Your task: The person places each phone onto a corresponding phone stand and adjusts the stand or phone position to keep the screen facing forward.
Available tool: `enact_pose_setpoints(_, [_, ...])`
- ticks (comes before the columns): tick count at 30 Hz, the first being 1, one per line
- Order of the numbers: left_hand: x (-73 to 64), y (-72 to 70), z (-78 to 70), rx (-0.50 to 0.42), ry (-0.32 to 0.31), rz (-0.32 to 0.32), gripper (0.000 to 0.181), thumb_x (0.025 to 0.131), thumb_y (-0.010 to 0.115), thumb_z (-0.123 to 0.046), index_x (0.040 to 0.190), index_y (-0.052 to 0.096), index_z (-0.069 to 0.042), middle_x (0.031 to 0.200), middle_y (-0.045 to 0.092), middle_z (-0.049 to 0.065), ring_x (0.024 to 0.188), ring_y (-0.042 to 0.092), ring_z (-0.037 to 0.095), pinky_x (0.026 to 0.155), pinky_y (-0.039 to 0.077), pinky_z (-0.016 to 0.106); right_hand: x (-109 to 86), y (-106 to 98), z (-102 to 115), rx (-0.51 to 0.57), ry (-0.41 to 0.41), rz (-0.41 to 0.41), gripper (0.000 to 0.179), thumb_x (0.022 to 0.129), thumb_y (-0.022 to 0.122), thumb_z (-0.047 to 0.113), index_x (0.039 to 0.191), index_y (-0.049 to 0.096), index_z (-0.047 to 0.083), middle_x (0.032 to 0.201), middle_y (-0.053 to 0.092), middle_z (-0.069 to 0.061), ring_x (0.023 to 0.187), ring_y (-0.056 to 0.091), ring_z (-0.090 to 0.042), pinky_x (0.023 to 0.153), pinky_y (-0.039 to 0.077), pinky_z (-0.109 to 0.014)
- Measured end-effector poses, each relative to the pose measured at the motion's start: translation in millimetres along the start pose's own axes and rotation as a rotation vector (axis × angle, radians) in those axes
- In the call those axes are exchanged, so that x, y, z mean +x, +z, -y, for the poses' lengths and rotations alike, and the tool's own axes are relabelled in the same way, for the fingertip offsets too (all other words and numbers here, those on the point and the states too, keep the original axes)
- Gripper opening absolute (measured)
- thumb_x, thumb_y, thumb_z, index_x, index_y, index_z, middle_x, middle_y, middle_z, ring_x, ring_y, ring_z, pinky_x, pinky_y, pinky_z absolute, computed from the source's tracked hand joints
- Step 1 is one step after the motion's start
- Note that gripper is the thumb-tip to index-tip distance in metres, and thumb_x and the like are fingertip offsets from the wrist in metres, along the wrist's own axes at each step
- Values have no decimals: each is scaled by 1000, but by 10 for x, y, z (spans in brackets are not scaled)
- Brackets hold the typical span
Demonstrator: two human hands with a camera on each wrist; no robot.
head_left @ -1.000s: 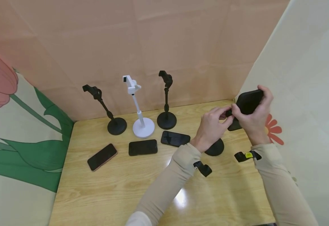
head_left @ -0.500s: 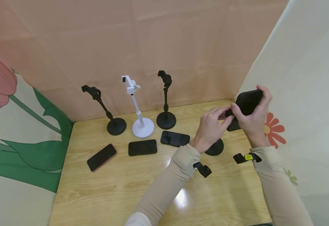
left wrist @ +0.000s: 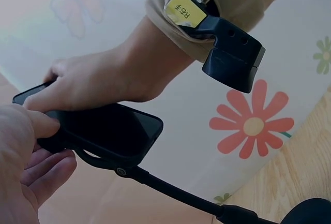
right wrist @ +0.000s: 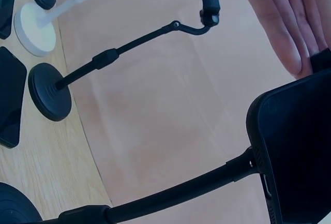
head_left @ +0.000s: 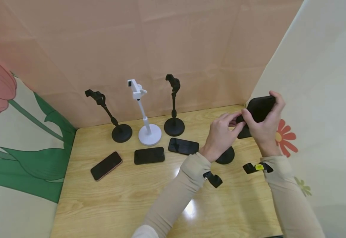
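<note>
At the right of the table, my right hand (head_left: 265, 130) grips a black phone (head_left: 259, 107) by its edges, thumb across the near side. The phone is up at the head of a black phone stand (left wrist: 176, 195), whose round base (head_left: 225, 156) shows below my hands. My left hand (head_left: 221, 134) pinches the stand's clamp at the phone's left edge, thumb and fingers on either side. The fingers hide most of the clamp. In the right wrist view, the stand's arm (right wrist: 176, 188) runs up behind the phone's lower edge.
Along the back stand a black phone stand (head_left: 121, 133), a white one (head_left: 150, 135) and another black one (head_left: 174, 126), clamps without phones. Before them lie three phones: one pink-edged (head_left: 106, 166), one in the middle (head_left: 149, 155), one (head_left: 183, 146) beside my left wrist.
Both hands keep the same hold on the phone and clamp, nearly still. The head view shifts slightly, and my right wrist has moved a little left and down.
</note>
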State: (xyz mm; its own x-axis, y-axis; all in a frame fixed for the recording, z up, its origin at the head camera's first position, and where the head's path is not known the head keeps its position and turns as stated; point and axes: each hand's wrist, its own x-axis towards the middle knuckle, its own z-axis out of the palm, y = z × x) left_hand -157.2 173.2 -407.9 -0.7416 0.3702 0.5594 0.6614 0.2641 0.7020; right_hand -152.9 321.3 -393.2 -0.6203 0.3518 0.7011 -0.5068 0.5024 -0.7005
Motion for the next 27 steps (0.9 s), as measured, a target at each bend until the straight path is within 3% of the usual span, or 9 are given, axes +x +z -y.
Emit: enact_pose_setpoints(27, [-16,26,-15,0,-22,-30,31,99,71,-17,127,71,-3,109,72,6,93,69,6,84,50,5,-34,25,6,4,12,-21,80,80,82,36,145,42,9,135,45,9,113,45,-10,100,33,-26])
